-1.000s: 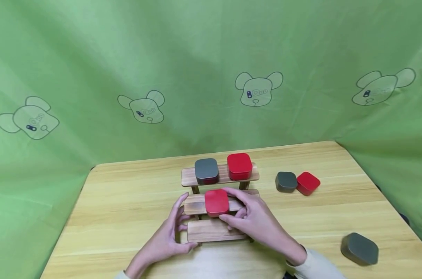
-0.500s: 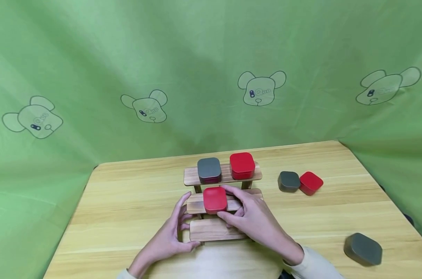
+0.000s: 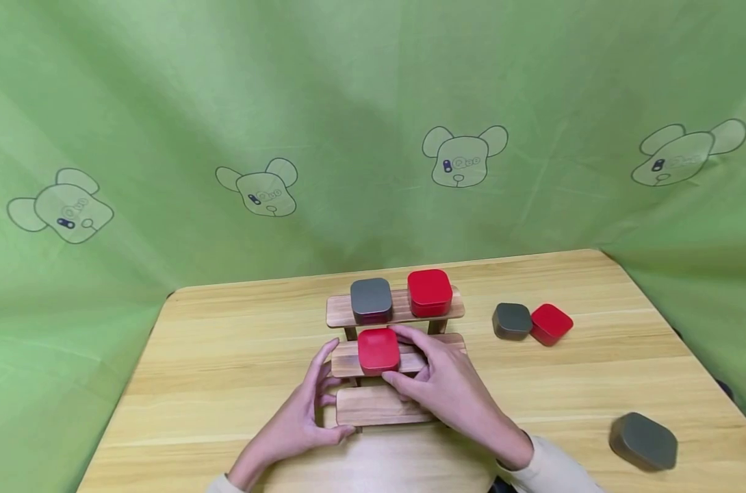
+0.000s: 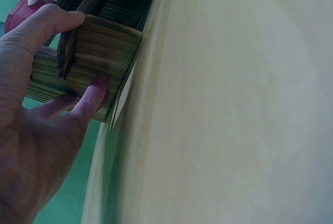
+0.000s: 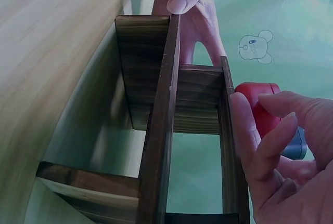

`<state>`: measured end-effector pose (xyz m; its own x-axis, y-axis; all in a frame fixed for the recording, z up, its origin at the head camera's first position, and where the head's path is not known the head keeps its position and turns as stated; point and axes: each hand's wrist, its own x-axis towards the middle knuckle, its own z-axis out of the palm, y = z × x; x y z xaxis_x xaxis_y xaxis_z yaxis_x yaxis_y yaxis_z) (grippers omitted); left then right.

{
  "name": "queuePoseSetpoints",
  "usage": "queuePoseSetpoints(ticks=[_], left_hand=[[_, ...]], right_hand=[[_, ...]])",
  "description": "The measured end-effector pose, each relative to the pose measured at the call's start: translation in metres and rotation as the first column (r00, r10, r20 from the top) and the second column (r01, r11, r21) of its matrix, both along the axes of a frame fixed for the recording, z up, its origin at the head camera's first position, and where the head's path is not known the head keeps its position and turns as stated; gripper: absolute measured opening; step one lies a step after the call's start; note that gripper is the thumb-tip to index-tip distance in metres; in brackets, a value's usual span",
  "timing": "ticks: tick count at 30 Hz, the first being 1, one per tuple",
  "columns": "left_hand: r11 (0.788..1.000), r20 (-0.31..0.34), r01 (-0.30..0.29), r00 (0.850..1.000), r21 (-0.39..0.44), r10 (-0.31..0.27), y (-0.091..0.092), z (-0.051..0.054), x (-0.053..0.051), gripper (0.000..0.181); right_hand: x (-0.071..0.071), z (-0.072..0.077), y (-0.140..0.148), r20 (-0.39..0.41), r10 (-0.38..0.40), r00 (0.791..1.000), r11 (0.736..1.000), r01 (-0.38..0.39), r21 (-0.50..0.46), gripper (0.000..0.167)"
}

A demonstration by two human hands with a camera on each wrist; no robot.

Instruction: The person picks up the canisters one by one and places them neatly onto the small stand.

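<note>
A three-step wooden display stand (image 3: 379, 409) stands in the middle of the table. My left hand (image 3: 294, 419) grips its left end, thumb at the front edge of the lowest step, and the left wrist view shows fingers against the side panel (image 4: 106, 47). On the middle step is a small red square box (image 3: 378, 352). My right hand (image 3: 449, 387) pinches this box between thumb and index finger from the right. In the right wrist view, the box (image 5: 260, 107) is partly covered by those fingers. The top step carries a dark grey box (image 3: 371, 298) and another red box (image 3: 430, 291).
To the right of the stand, a dark grey box (image 3: 512, 320) and a red box (image 3: 551, 324) lie side by side, touching. Another grey box (image 3: 643, 441) sits near the table's right front. Behind the wooden table (image 3: 237, 356) hangs a green curtain (image 3: 348, 123).
My right hand has shifted the red box a little left along the middle step. The left hand keeps its hold on the stand. The whole head view has moved slightly.
</note>
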<state>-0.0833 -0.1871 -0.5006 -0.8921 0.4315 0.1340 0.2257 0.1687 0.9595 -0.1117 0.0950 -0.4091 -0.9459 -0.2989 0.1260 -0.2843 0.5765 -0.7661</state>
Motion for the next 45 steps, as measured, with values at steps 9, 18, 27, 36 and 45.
queuePoseSetpoints(ticks=[9,18,27,36,45], left_hand=[[1.0,-0.01,0.003,1.0,-0.006,-0.003,-0.001,0.004,0.0,0.134],[1.0,-0.011,-0.004,1.0,-0.024,0.004,-0.003,0.006,0.001,0.135],[0.999,0.02,-0.028,0.999,-0.042,0.029,-0.004,0.005,-0.002,0.14],[0.999,0.023,-0.028,0.999,-0.041,0.029,-0.005,0.004,-0.003,0.139],[0.998,0.05,-0.024,0.998,-0.05,0.026,-0.001,0.004,-0.001,0.137]], right_hand=[[0.005,0.003,0.008,0.086,0.054,0.995,0.996,-0.048,-0.069,0.078],[0.011,0.003,0.022,0.101,0.067,0.993,0.993,-0.056,-0.106,0.08],[0.015,0.004,0.038,0.056,0.1,0.993,0.981,-0.088,-0.175,0.073],[0.02,0.001,0.064,-0.082,0.042,0.996,0.988,-0.053,-0.142,0.068],[0.025,0.001,0.106,-0.19,-0.018,0.982,0.994,-0.002,-0.107,0.07]])
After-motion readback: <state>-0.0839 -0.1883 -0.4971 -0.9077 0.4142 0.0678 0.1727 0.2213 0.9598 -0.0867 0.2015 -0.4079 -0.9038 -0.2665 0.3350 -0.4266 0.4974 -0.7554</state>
